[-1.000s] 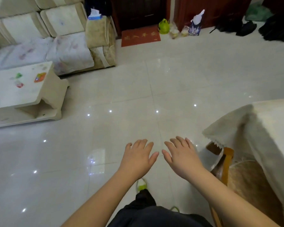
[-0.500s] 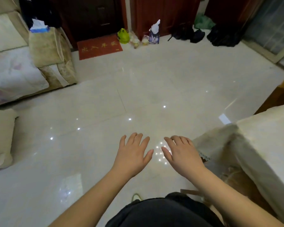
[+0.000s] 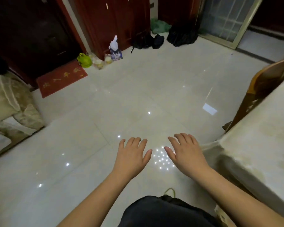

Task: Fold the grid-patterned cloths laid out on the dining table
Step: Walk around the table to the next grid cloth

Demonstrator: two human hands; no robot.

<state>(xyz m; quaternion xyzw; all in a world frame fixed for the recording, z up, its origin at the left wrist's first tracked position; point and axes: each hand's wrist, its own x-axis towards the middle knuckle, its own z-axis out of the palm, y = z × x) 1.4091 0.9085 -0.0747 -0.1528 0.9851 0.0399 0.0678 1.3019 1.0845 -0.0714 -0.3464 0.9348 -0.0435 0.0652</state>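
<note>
My left hand and my right hand are stretched out side by side over the tiled floor, palms down, fingers straight and spread, holding nothing. The dining table, draped in a cream tablecloth, fills the right edge of the head view, with its corner just right of my right hand. No grid-patterned cloth shows in this frame.
A wooden chair stands behind the table at the right. A sofa arm is at the left. A red doormat, bags and dark bundles lie along the far wall. A glass door is at the back right.
The view has swung to the right: the sofa and low table have slid out at the left, the table and chair have come in. Both hands stay outstretched and empty.
</note>
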